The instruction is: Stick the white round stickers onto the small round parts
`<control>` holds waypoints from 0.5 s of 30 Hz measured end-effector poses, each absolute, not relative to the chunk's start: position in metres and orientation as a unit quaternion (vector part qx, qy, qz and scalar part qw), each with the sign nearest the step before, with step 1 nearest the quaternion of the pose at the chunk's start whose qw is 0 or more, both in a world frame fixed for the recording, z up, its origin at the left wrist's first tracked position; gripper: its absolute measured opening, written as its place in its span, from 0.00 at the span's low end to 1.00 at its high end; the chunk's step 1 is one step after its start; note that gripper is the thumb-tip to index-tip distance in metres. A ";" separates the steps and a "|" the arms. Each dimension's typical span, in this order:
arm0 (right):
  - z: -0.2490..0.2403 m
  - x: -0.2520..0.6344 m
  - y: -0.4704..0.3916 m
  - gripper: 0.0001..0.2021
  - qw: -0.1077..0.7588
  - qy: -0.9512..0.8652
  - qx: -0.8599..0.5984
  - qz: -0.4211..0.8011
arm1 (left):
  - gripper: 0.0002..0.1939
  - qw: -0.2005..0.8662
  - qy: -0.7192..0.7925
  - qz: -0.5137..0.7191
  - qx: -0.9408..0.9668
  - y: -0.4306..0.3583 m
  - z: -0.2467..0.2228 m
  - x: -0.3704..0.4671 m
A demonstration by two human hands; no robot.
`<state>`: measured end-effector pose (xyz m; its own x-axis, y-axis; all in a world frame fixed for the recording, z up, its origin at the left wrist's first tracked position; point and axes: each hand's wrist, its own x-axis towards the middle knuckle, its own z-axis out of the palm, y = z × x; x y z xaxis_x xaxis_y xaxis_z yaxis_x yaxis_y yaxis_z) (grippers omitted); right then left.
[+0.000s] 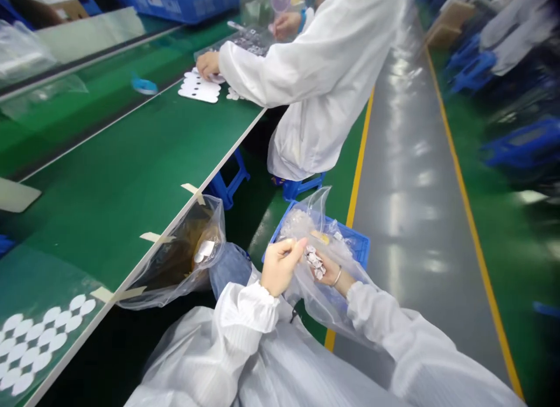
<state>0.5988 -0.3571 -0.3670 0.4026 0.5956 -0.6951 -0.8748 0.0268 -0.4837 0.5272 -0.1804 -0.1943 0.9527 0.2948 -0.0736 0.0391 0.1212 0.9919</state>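
Though small, pieces (314, 261) in right grip (326, 270)

Across the green surface (109, 168) we see a large blue bin (175, 4) and a small blue object (145, 86) too blurred to name. Ahead of us a co-worker in a white coat (324, 74) has one hand on a white scalloped sheet (200, 91), near a blue stool (225, 192). To our right a grey aisle (398, 220) runs between yellow lines (357, 176).

A long green-topped desk (131, 156) flanks a glossy grey walkway (406, 220) streaked with reflected light, yellow lines (361, 156) edging it; blue stools (525, 141) stand across on green floor (499, 220).
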 end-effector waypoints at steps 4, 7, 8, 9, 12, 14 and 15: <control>-0.360 0.593 -0.379 0.14 0.714 0.208 -0.359 0.565 | 0.25 0.726 0.140 0.099 0.666 -0.180 -0.199 0.522; -0.346 0.586 -0.389 0.14 0.715 0.233 -0.295 0.589 | 0.25 0.720 0.153 0.108 0.668 -0.177 -0.202 0.523; -0.340 0.584 -0.391 0.14 0.714 0.239 -0.277 0.596 | 0.25 0.719 0.158 0.110 0.668 -0.175 -0.203 0.524; -0.333 0.582 -0.392 0.14 0.714 0.246 -0.262 0.602 | 0.25 0.718 0.163 0.112 0.667 -0.174 -0.204 0.525; -0.312 0.581 -0.392 0.14 0.713 0.261 -0.225 0.611 | 0.25 0.718 0.178 0.117 0.663 -0.172 -0.209 0.528; -0.296 0.583 -0.389 0.13 0.712 0.268 -0.207 0.615 | 0.26 0.720 0.188 0.117 0.658 -0.173 -0.212 0.530; -0.289 0.584 -0.388 0.12 0.712 0.271 -0.200 0.616 | 0.26 0.721 0.192 0.116 0.655 -0.174 -0.213 0.530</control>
